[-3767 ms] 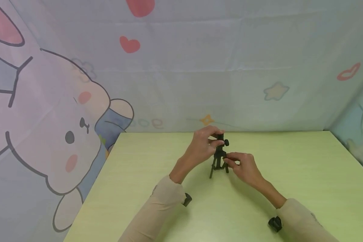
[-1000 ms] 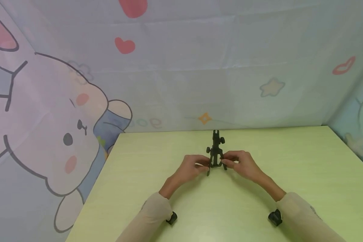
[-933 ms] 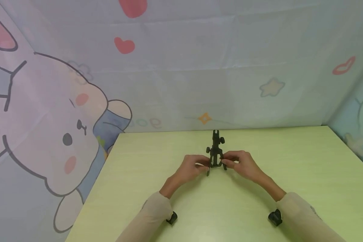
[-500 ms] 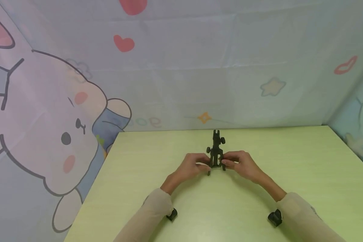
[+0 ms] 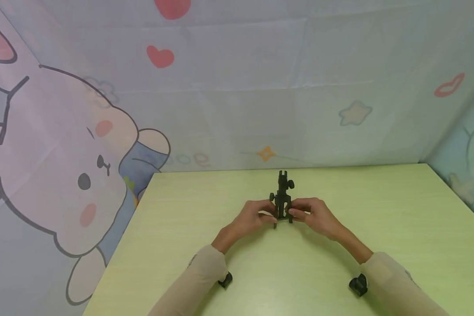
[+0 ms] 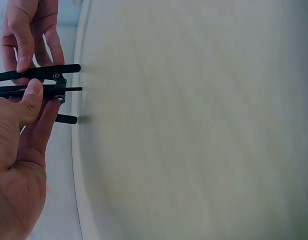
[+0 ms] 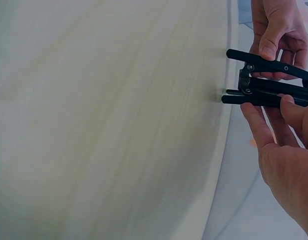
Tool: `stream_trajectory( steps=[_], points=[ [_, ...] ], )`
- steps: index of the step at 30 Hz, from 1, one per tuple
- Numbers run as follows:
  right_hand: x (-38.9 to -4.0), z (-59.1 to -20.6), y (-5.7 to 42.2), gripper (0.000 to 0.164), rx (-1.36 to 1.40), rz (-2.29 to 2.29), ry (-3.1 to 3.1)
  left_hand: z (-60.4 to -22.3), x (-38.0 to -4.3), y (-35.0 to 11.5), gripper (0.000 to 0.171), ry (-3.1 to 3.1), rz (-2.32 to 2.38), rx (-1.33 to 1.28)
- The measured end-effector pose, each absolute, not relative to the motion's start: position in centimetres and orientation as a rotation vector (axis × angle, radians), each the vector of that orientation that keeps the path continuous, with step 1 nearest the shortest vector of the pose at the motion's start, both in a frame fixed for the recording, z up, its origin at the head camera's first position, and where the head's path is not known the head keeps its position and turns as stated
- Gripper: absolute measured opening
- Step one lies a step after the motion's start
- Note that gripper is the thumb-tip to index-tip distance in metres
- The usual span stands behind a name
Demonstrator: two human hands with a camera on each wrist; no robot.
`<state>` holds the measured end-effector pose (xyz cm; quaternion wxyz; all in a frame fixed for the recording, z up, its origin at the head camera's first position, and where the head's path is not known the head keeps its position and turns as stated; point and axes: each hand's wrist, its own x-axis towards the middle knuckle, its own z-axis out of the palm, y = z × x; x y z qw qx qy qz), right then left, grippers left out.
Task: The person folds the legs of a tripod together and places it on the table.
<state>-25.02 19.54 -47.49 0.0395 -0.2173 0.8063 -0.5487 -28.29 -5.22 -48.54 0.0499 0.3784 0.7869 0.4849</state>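
A small black tripod [image 5: 282, 193] stands upright near the back of the table, with a forked top and a knob on each side. My left hand [image 5: 253, 218] pinches its left leg between thumb and fingers. On the other side, my right hand [image 5: 316, 217] pinches the right leg [image 5: 290, 215] the same way. In the left wrist view, the legs [image 6: 69, 68] stand close to the central column, joined to it by short braces. The right wrist view shows the right hand's thumb [image 7: 288, 99] against a leg. Fingers hide parts of the legs.
The pale yellow-green table [image 5: 379, 219] meets a printed cloth backdrop [image 5: 229, 109] just behind the tripod. A large cartoon rabbit [image 5: 71, 175] is printed on the cloth at left. Black wrist-worn devices [image 5: 358, 285] sit under both sleeves.
My left hand has come down from the tripod's top to its left leg. Over the last second both hands have moved inward, and the legs have drawn closer together.
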Motion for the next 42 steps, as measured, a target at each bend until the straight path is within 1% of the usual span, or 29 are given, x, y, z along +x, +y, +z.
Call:
stream_trajectory(
  steps=[9, 18, 37, 42],
  points=[
    [-25.14, -47.51, 19.68, 0.018, -0.692, -1.664, 2.48, -48.44, -28.55, -5.12, 0.016, 2.419, 1.398, 1.156],
    [-24.85, -47.38, 19.7, 0.017, -0.668, -1.635, 2.502, -48.61, -28.64, -4.9, 0.015, 2.389, 1.412, 1.205],
    [-24.45, -47.43, 19.6, 0.016, -0.713, -1.573, 2.619, -49.33, -28.38, -4.53, 0.015, 2.395, 1.434, 1.253],
    [-24.48, -47.32, 19.51, 0.016, -0.7, -1.565, 2.626, -49.09, -28.43, -4.57, 0.015, 2.461, 1.4, 1.308]
  ],
)
